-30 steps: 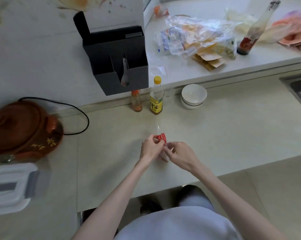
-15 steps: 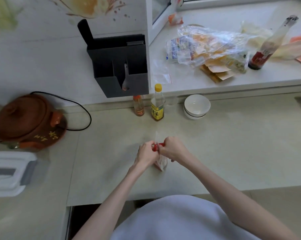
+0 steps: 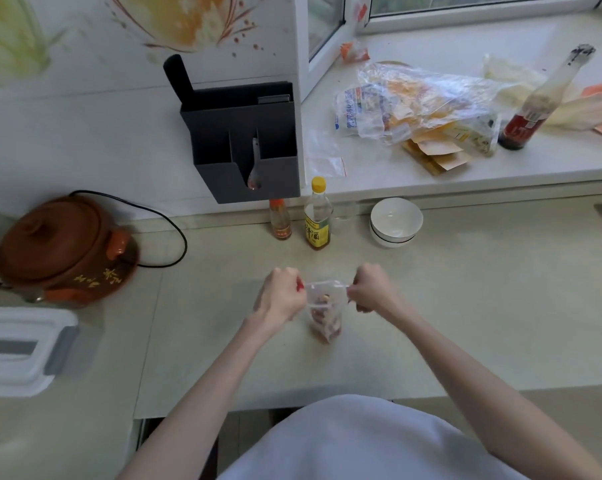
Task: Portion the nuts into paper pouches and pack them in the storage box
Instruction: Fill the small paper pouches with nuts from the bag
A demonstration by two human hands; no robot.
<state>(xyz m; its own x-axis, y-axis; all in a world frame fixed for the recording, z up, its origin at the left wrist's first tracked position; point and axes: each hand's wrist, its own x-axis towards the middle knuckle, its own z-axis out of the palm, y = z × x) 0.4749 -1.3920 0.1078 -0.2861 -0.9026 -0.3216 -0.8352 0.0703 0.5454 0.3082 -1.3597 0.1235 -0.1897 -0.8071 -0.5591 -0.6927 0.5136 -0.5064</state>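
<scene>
Clear pouch [image 3: 324,317], seemingly nut-filled, pinched by both hands.

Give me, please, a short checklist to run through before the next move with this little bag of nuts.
1. Both hands grip the bag's top: left hand and right hand pinch opposite ends of the clear zip bag: ok.
2. Bag mouth open: ok.
3. Nuts inside: ok.
4. Bag bottom resting on the countertop: cannot tell.
5. White lidded storage box at hand: ok, lid on.
</scene>
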